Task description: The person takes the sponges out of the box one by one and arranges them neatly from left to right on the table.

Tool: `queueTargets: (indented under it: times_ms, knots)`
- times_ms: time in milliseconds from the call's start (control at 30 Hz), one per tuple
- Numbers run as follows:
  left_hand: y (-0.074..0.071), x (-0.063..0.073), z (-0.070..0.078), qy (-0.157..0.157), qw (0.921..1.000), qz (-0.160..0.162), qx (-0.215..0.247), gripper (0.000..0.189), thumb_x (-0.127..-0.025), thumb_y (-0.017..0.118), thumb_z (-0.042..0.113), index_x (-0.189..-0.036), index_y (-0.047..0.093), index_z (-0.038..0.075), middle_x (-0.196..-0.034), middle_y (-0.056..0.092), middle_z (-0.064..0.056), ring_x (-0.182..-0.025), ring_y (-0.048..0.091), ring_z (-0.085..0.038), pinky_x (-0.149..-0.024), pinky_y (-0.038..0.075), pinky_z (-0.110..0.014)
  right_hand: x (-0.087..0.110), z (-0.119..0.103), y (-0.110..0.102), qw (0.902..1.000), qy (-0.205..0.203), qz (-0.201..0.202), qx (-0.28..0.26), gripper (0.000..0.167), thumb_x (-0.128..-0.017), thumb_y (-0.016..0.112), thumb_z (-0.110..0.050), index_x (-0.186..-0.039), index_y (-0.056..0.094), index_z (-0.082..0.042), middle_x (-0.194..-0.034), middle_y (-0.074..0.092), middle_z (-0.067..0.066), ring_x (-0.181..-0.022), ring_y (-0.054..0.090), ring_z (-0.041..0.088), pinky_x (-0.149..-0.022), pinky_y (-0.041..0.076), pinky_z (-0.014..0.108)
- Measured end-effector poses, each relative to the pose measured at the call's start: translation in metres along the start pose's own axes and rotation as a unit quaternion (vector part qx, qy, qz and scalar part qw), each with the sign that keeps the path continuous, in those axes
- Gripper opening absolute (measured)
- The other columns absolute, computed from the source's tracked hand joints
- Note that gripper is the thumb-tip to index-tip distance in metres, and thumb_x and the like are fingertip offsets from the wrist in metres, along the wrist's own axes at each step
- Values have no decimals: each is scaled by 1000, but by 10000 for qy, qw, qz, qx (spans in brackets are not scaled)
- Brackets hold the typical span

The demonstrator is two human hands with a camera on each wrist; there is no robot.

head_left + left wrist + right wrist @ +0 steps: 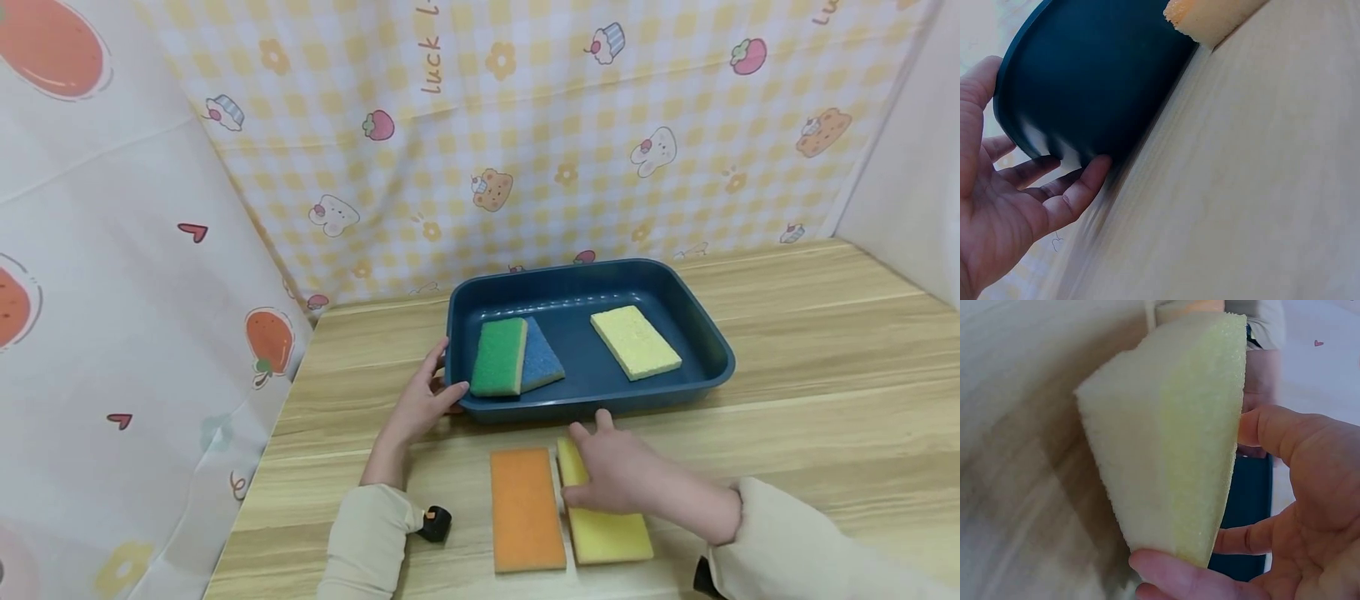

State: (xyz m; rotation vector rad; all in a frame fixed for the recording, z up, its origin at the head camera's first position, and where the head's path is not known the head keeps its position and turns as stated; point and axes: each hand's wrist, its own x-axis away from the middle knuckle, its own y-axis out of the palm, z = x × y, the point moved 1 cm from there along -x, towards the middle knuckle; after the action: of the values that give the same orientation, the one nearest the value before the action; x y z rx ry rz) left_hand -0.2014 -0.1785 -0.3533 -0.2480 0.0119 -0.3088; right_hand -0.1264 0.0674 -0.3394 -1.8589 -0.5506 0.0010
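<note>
My left hand holds the left near corner of a dark blue rectangular tray. In the left wrist view, its thumb lies at the rim and its fingers rest against the outer wall. My right hand grips a yellow sponge in front of the tray, its palm side hidden in the head view. The right wrist view shows this sponge's pale thick edge between thumb and fingers. Beside it, on the left, an orange sponge lies flat on the table.
Inside the tray, a green sponge leans over a blue sponge at the left. A pale yellow sponge lies at the tray's right. The wooden table meets a patterned cloth behind the tray.
</note>
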Motion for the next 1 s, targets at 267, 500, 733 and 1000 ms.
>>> queueTargets:
  times_ms: [267, 500, 733, 1000]
  knots:
    - [0, 0, 0, -19, 10000, -5, -26, 71, -89, 53, 7, -145, 10, 10, -143, 23, -22, -115, 43, -39, -80, 49, -47, -1, 2, 10, 10000, 46, 70, 15, 79, -68, 74, -39, -125, 44, 6, -111, 42, 31, -72, 55, 36, -64, 50, 44]
    - [-1, -1, -2, -37, 10000, -18, -12, 71, -89, 53, 7, -145, 9, 10, -142, 23, -23, -115, 43, -38, -81, 49, -47, -2, 3, 14, 9997, 18, 119, 225, 77, -68, 74, -41, -123, 47, 5, -112, 42, 33, -75, 55, 43, -64, 50, 48]
    - [-3, -6, -13, 69, 9999, 8, 88, 72, -89, 54, 7, -145, 10, 10, -141, 24, -23, -113, 44, -38, -78, 50, -46, 0, 1, 15, 9987, -88, 206, 463, 74, -69, 73, -44, -120, 50, 4, -108, 45, 31, -72, 55, 39, -64, 50, 47]
    - [-4, -11, -25, 172, 9998, 129, -46, 72, -88, 57, 12, -145, 14, 16, -141, 28, -19, -112, 46, -36, -75, 52, -41, 2, 0, 14, 9977, -242, 319, 541, 73, -68, 73, -45, -117, 52, 5, -100, 47, 27, -64, 53, 33, -59, 50, 44]
